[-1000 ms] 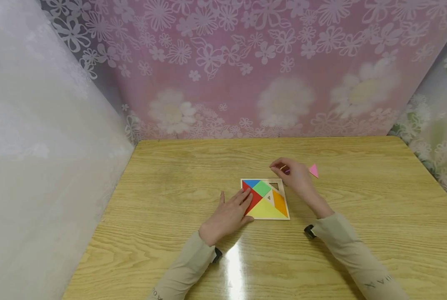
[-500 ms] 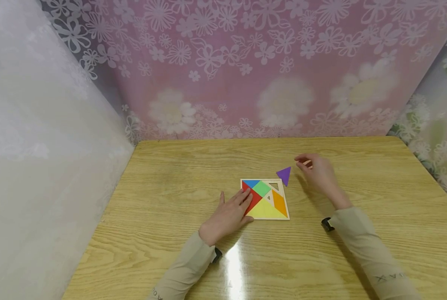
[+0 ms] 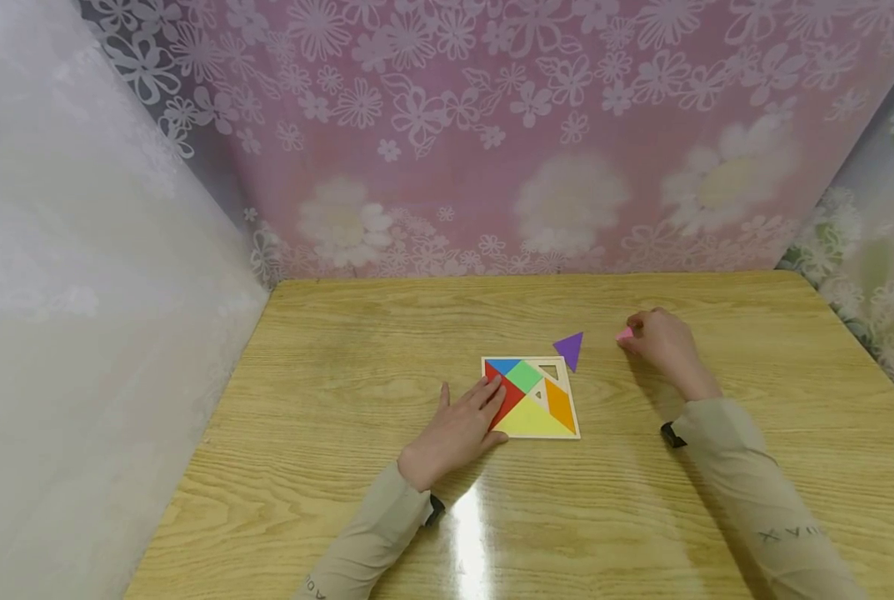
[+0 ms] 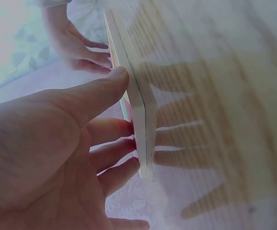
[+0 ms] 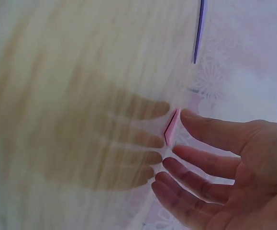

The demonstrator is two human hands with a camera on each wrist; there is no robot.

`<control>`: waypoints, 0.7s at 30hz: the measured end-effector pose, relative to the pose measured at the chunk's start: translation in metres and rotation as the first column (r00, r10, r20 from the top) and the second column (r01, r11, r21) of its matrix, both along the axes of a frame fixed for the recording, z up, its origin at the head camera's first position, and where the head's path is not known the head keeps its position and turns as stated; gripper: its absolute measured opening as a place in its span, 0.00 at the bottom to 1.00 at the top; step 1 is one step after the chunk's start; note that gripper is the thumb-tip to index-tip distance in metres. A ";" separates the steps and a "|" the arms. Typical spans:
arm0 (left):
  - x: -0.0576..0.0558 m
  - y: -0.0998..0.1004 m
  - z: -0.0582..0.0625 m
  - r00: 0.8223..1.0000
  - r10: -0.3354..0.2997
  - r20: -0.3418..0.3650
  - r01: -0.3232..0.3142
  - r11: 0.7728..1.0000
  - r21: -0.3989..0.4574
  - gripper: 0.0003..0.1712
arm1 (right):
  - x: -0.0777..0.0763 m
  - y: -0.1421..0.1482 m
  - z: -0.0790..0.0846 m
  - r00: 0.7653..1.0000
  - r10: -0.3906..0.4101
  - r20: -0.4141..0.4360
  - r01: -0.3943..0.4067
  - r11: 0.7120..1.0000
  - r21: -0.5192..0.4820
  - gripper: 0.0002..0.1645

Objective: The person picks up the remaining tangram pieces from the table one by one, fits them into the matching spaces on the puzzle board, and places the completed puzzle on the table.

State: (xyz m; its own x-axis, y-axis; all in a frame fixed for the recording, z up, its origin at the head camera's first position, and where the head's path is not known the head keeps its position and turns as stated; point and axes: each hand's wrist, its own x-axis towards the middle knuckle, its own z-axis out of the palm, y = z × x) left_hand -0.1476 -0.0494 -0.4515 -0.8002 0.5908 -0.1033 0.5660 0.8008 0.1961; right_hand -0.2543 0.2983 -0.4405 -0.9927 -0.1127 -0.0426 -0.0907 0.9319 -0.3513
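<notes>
A square tangram board (image 3: pixel 540 437) lies on the table, holding red (image 3: pixel 497 400), blue (image 3: pixel 503 366), green (image 3: pixel 525 377), yellow (image 3: pixel 532 419) and orange (image 3: pixel 559 406) pieces. Two bare recesses show on its right side. My left hand (image 3: pixel 454 433) rests on the red piece with fingers extended, its thumb at the board's near edge (image 4: pixel 137 96). A purple triangle (image 3: pixel 570 348) lies across the board's upper right corner. Further right, my right hand (image 3: pixel 664 346) pinches a small pink triangle (image 3: pixel 625 334) between thumb and fingers; in the right wrist view the pink triangle (image 5: pixel 172 127) stands close to the tabletop.
The wooden table (image 3: pixel 342 350) runs back to a pink floral curtain (image 3: pixel 454 150). A pale sheet (image 3: pixel 102 292) hangs along the left side, and a floral one (image 3: pixel 866 250) hangs on the right.
My right hand has let go of the purple triangle at the board's corner. It has moved right and taken hold of the pink triangle. My left hand has stayed in place.
</notes>
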 end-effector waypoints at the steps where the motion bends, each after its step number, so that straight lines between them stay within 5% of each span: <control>1: 0.000 0.000 0.000 1.000 0.000 0.002 0.000 1.000 0.000 0.41 | 0.000 0.001 0.000 1.000 -0.003 0.007 0.003 1.000 0.000 0.28; 8: 0.000 0.000 -0.001 1.000 0.004 0.000 -0.004 1.000 0.000 0.41 | -0.002 0.000 0.002 1.000 -0.016 0.007 0.016 1.000 -0.014 0.26; 21: -0.001 0.001 0.000 1.000 0.007 0.013 -0.007 1.000 -0.010 0.41 | 0.001 -0.005 0.002 0.996 -0.083 0.011 0.083 0.964 -0.251 0.16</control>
State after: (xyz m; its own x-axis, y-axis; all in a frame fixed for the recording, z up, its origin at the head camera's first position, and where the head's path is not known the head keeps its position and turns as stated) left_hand -0.1481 -0.0481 -0.4517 -0.8026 0.5844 -0.1194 0.5580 0.8064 0.1958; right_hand -0.2534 0.2931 -0.4388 -0.9990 -0.0368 -0.0242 -0.0163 0.8181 -0.5749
